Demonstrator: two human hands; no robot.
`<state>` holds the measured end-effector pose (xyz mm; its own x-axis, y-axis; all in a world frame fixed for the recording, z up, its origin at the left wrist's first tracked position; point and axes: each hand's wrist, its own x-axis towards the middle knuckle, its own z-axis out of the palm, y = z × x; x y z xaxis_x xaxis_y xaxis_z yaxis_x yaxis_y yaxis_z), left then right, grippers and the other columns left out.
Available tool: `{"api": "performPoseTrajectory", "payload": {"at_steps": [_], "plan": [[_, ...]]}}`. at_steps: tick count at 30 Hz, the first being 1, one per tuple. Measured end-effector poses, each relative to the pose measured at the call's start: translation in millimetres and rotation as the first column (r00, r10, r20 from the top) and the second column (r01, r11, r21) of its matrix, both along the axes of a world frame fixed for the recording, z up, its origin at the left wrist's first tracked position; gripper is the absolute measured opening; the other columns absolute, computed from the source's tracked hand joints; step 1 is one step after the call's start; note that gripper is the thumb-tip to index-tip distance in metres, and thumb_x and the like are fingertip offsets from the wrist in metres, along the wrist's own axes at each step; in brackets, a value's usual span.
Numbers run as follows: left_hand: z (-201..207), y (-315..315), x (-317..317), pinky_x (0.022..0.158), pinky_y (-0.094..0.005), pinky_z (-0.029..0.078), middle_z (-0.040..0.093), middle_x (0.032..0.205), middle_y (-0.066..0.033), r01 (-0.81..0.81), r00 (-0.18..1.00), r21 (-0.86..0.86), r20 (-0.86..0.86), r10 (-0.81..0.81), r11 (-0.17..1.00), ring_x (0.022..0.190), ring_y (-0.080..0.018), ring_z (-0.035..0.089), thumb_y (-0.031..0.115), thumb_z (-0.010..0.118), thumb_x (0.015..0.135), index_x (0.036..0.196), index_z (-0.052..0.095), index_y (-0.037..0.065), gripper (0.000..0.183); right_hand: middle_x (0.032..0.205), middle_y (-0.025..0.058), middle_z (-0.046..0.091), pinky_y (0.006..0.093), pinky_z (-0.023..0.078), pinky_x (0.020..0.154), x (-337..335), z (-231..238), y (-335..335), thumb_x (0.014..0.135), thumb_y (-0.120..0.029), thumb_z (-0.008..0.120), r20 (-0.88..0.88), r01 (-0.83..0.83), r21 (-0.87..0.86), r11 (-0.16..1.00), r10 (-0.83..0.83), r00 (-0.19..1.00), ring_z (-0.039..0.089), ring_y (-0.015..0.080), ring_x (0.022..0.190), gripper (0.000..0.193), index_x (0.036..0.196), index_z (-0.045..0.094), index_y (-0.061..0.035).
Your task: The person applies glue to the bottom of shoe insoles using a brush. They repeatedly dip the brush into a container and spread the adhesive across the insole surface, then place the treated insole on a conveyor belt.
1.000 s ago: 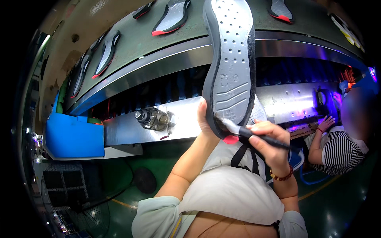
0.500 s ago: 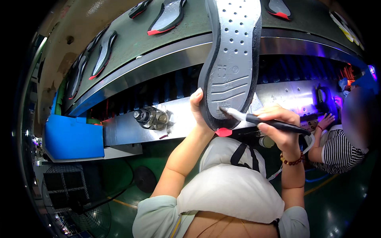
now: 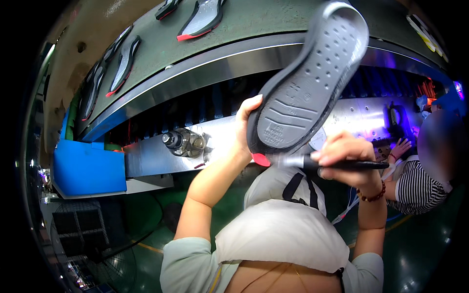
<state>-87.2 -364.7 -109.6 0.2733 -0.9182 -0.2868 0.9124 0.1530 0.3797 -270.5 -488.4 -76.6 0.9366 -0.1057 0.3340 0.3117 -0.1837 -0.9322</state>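
Note:
My left hand (image 3: 247,122) grips a shoe sole (image 3: 298,100) by its heel end, fingers hidden beneath it and the thumb along its edge. The sole has a grey inner face with small holes and ridges, a black rim and a red tab at the heel. It tilts, toe end up and to the right. My right hand (image 3: 349,158) is closed around a black-handled brush (image 3: 337,163). Motion blurs the pale brush tip, which is close to the red heel tab; whether they touch I cannot tell.
Several soles (image 3: 123,63) lie on the green conveyor belt (image 3: 161,46) beyond a metal rail. A clear bottle with a dark cap (image 3: 183,142) stands on the metal shelf. At left are a blue box (image 3: 90,168) and a fan (image 3: 93,234). A co-worker in stripes (image 3: 420,185) sits at right.
The sole has swung, its toe end moving right and its heel slightly left. The brush has left the sole's inner face for the area beside the heel tab.

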Motion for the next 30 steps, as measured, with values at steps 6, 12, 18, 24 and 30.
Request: {"api": "performPoseTrajectory", "payload": {"at_steps": [6,12,18,24,30], "plan": [[11,3,-4,0.077,-0.0350,0.047,0.058,0.097,-0.0163,0.293,0.956,0.220,-0.038,-0.292,0.931,0.084,-0.0232,0.058,0.024,0.054,0.074,0.106,0.051,-0.001,0.040,0.083,0.0073,0.064,0.0271,0.040,0.060,8,11,-17,0.065,-0.004,0.067,-0.091,-0.264,-0.366,0.892,0.248,0.964,0.059,0.0171,0.069,0.010,0.074,0.063,-0.0055],[17,7,-3,0.078,-0.0341,0.044,0.055,0.101,-0.0150,0.465,0.871,0.302,0.011,-0.491,0.832,0.086,-0.0238,0.055,0.026,0.057,0.071,0.109,0.048,0.001,0.047,0.082,0.0081,0.064,0.0252,0.041,0.058,3,-8,-18,0.068,-0.007,0.065,-0.062,-0.229,-0.274,0.934,0.220,0.973,0.062,0.0191,0.074,0.010,0.078,0.062,-0.0055],[23,16,-3,0.079,-0.0329,0.044,0.055,0.102,-0.0151,0.467,0.875,0.296,-0.019,-0.484,0.833,0.088,-0.0224,0.055,0.024,0.059,0.070,0.108,0.049,0.001,0.045,0.083,0.0049,0.064,0.0247,0.040,0.056,-4,-4,-25,0.069,-0.007,0.064,-0.079,-0.158,-0.341,0.926,0.140,0.987,0.062,0.0177,0.077,0.009,0.078,0.062,-0.0067],[26,20,-2,0.080,-0.0333,0.043,0.056,0.099,-0.0134,0.466,0.877,0.258,-0.010,-0.480,0.846,0.088,-0.0219,0.055,0.022,0.058,0.071,0.108,0.050,0.002,0.043,0.084,0.0091,0.064,0.0261,0.046,0.063,-11,14,-30,0.069,-0.006,0.064,-0.260,-0.315,-0.507,0.802,0.206,0.943,0.062,0.0193,0.077,0.008,0.076,0.062,-0.0045],[20,26,-3,0.077,-0.0321,0.044,0.058,0.095,-0.0131,0.318,0.910,0.428,0.112,-0.399,0.846,0.085,-0.0220,0.056,0.022,0.060,0.067,0.103,0.053,0.001,0.042,0.085,0.0104,0.062,0.0306,0.048,0.066,-18,-7,-43,0.069,-0.006,0.061,-0.178,-0.237,-0.406,0.883,0.178,0.968,0.061,0.0235,0.078,0.012,0.080,0.060,-0.0029]]}}
